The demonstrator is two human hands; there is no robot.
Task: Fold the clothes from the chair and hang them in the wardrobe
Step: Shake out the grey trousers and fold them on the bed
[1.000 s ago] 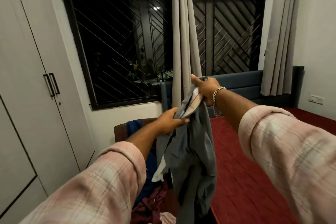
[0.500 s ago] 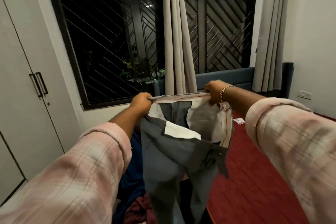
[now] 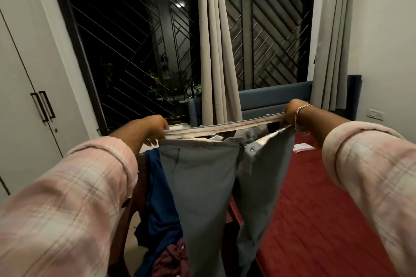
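Grey trousers (image 3: 202, 182) hang in front of me, their waistband stretched taut between my two hands. My left hand (image 3: 153, 129) grips the waistband's left end and my right hand (image 3: 292, 113), with a bracelet on its wrist, grips the right end. Both legs drop straight down, with the fly open. Behind and below them, a blue garment (image 3: 157, 198) and a maroon garment (image 3: 171, 261) lie on the wooden chair (image 3: 129, 211), mostly hidden by my left sleeve. The white wardrobe (image 3: 24, 101) stands at the left with its doors closed.
A bed with a red cover (image 3: 315, 209) fills the right side, with a blue headboard (image 3: 274, 96) under the barred window (image 3: 139, 51). Beige curtains (image 3: 216, 40) hang at the middle and right. A small white packet (image 3: 302, 147) lies on the bed.
My hands have moved apart, spreading the bunched trousers out by the waistband until it is taut. The legs now hang straight instead of crumpled.
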